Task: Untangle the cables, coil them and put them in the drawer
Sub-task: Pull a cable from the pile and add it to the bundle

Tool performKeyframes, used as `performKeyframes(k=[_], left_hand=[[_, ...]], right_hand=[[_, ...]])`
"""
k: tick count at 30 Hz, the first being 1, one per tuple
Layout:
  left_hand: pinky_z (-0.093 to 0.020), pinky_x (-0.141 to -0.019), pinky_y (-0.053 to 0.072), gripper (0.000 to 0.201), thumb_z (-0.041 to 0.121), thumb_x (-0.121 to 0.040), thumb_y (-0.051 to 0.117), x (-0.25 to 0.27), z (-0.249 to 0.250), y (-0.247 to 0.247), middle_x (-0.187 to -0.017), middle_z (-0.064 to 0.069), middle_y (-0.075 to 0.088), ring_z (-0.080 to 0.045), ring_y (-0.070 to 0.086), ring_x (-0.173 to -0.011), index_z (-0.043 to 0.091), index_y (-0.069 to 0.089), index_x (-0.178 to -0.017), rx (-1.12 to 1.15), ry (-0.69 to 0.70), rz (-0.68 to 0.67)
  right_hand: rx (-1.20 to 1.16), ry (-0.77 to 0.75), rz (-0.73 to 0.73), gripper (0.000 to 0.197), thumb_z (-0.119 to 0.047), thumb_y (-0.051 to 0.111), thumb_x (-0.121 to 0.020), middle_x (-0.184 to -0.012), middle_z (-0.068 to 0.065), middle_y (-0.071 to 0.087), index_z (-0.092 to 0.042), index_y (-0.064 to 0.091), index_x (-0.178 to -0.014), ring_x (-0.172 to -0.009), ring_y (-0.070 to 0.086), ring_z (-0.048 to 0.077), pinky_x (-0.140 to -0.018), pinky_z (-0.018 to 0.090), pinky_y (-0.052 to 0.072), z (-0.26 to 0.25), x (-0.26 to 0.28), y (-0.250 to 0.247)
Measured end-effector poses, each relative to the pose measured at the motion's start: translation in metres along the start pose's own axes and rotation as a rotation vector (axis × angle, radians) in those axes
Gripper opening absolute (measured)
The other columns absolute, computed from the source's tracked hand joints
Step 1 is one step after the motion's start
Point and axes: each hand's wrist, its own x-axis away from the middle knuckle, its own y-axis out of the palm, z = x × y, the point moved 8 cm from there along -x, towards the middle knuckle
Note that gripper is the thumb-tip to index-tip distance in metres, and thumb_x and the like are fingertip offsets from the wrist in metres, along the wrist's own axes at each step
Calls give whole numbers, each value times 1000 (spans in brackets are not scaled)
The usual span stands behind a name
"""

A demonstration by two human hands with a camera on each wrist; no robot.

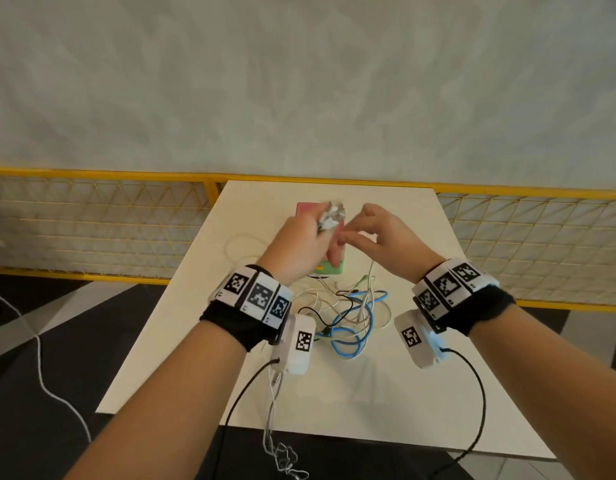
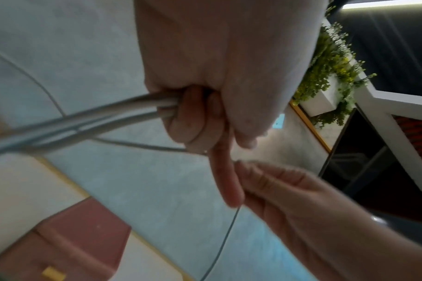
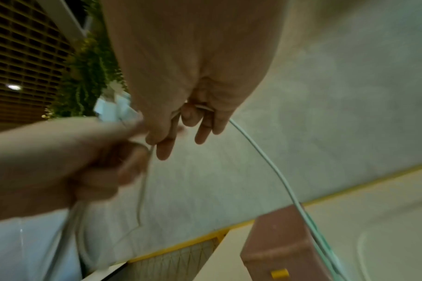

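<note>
Above the white table my left hand grips a bundle of white cable loops, seen in the left wrist view as a coil running out of my fist. My right hand pinches the same white cable close beside the left hand, with the cable's free length hanging down to the table. A tangle of blue, black and white cables lies on the table below my wrists. The small pink drawer box with a green front stands behind my hands, mostly hidden.
A yellow mesh railing runs along the table's far edge. A white cord trails over the dark floor at left. Wrist-camera leads hang off the table's near edge. Green plants stand off to the side.
</note>
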Motion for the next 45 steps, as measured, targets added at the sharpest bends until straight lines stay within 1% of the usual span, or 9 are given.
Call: performKeyframes(k=[4,9,13,16,23,26,33,39,45], left_hand=[[-24,-72,46,53,42,-103,40,-6,-6,6,-62,-4,71,-2,62,-60,13,69,-70,67,-86,-64],[-12,-40,32,32,32,-103,44,-8,9,-40,-68,-3,74,0,39,-33,15,59,-80,37,-5,88],[-10,-60,42,24,25,-103,45,-5,9,-79,-62,-2,71,5,60,-55,22,56,-82,202,35,379],[-22,-62,43,20,24,-102,47,-3,2,-90,-57,3,69,-2,59,-56,28,56,-85,197,18,482],[-7,-50,40,42,19,-101,49,-5,13,-27,-91,4,72,6,57,-50,29,43,-142,-70,54,75],[-20,-76,50,22,28,-102,47,-6,9,-3,-80,1,76,-6,68,-76,22,64,-114,-76,10,-37],[-10,-55,39,27,26,-100,50,-7,8,-43,-57,-1,68,-4,59,-56,23,61,-75,65,3,249],[-17,-56,41,16,27,-97,57,6,10,-73,-61,13,58,-3,49,-47,23,65,-110,278,73,418],[-18,-39,27,61,45,-102,41,25,30,-58,-43,-1,48,-9,35,-36,13,65,-55,458,12,182]], right_hand=[[54,-62,38,15,-23,61,-90,-80,5,54,-9,66,-91,-73,45,11,-70,18,35,-3,-8,-11],[-114,193,-98,21,-27,46,-98,-86,9,64,-12,58,-88,-81,58,25,-79,35,47,40,12,8],[-276,422,-234,28,-24,40,-100,-82,13,61,-14,54,-79,-94,60,39,-90,47,50,75,39,41],[-334,450,-223,27,-21,42,-100,-73,1,55,-11,57,-79,-80,61,20,-81,36,51,80,45,44],[-123,104,0,13,-26,63,-88,-68,-7,54,-19,74,-89,-62,45,6,-62,15,35,28,5,3],[-82,-24,88,11,-21,64,-88,-65,-8,45,-30,69,-92,-66,44,5,-64,11,35,2,-12,-18],[-45,92,21,18,-20,48,-97,-77,-13,59,-14,64,-95,-77,55,-1,-72,15,40,21,1,-13],[-218,214,-263,18,-23,44,-98,-73,4,68,-12,57,-104,-62,70,20,-48,33,54,-10,36,-4],[-137,121,-728,19,-34,60,-90,-73,-3,72,-17,69,-89,-66,68,11,-65,26,54,-65,89,10]])
